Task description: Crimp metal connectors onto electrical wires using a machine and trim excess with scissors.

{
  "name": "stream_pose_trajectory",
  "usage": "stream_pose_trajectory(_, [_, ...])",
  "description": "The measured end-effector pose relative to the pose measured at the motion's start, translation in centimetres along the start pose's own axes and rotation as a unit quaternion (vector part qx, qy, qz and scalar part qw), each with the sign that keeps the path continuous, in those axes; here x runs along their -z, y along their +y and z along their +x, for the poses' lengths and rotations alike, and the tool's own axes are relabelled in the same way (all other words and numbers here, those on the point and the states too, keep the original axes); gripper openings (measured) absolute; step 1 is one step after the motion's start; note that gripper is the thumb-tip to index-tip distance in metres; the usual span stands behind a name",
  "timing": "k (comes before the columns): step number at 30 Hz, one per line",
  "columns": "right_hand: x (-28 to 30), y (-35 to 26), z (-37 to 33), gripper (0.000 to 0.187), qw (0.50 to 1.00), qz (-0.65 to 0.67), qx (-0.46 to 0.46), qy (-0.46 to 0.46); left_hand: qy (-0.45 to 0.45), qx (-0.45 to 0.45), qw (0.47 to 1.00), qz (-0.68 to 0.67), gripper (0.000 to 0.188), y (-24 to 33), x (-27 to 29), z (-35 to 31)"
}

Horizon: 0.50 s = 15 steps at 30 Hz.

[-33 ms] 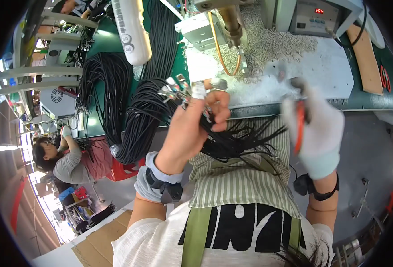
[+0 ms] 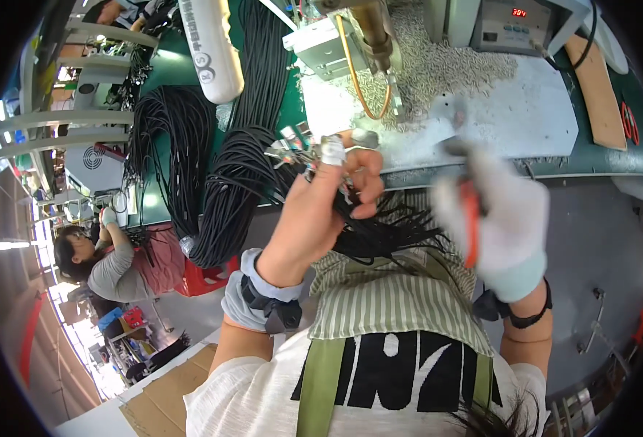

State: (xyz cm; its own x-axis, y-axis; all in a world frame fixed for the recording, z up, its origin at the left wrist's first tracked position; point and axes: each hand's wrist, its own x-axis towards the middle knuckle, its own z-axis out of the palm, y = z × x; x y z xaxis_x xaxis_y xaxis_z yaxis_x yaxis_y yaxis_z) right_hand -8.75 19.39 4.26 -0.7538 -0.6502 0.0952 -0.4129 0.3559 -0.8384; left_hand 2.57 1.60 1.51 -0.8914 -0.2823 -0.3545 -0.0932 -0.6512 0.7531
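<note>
The person wears a white short-sleeved shirt with a black patch and a green-and-white striped cloth apron with plain green straps. The right hand has a white cloth glove with a mint cuff; the left hand has a white thumb wrap. Black bands circle both wrists.

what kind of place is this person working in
Probably a cable assembly workshop: bundles of black cables lie on a green workbench, with a control box showing a red digital display, and a co-worker is at the left.
</note>
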Motion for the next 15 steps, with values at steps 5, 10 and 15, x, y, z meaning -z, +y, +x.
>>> stream_pose_trajectory(5, [-3.0, -0.8, -0.5, 0.020, 0.986, 0.015, 0.117, -0.115, 0.065, 0.018, 0.989, 0.134, 0.050, -1.5, -3.4, -0.9])
stream_pose_trajectory(10, [-2.8, -0.3, -0.3, 0.016, 0.980, 0.167, 0.002, -0.105, -0.075, 0.006, 0.987, 0.142, 0.046, -1.3, -0.8, -0.5])
stream_pose_trajectory(15, [-1.3, -2.0, -0.4, 0.016, 0.907, 0.324, -0.244, -0.109, -0.185, -0.013, 0.937, 0.295, 0.032, -0.2, -1.2, -0.6])
